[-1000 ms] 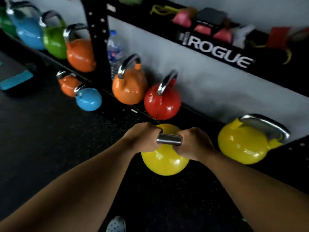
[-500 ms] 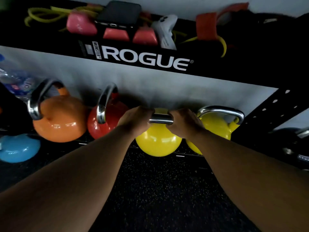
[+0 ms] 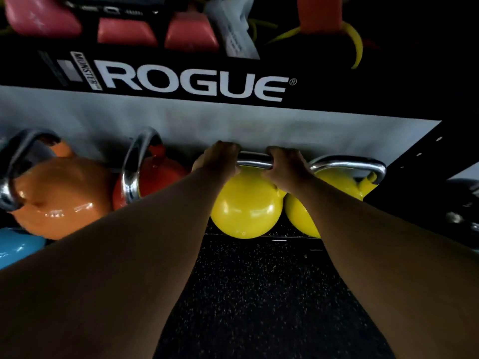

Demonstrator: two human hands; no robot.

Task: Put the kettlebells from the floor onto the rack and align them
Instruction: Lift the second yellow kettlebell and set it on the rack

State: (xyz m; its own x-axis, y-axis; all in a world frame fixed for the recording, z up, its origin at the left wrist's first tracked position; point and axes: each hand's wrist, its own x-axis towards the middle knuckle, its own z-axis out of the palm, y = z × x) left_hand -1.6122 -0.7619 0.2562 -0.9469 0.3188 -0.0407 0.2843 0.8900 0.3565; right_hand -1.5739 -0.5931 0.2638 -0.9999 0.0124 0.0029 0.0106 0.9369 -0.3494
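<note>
A yellow kettlebell (image 3: 246, 208) with a chrome handle sits at the front lip of the low rack shelf (image 3: 290, 238). My left hand (image 3: 220, 159) and my right hand (image 3: 287, 167) are both closed around its handle from either side. It stands between a red kettlebell (image 3: 160, 174) on its left and a second yellow kettlebell (image 3: 337, 182) on its right, touching the latter. An orange kettlebell (image 3: 59, 195) is further left on the same shelf. Whether the held bell rests fully on the shelf I cannot tell.
A blue kettlebell (image 3: 18, 247) lies low at the left edge. The black upper shelf (image 3: 194, 84) marked ROGUE holds pink weights and bands. A black upright (image 3: 420, 161) and a dark kettlebell (image 3: 464, 203) stand at right. Speckled rubber floor (image 3: 259, 294) lies below.
Both hands carried the yellow kettlebell from the floor forward into the gap between the red and the other yellow kettlebell; my view moved closer to the rack.
</note>
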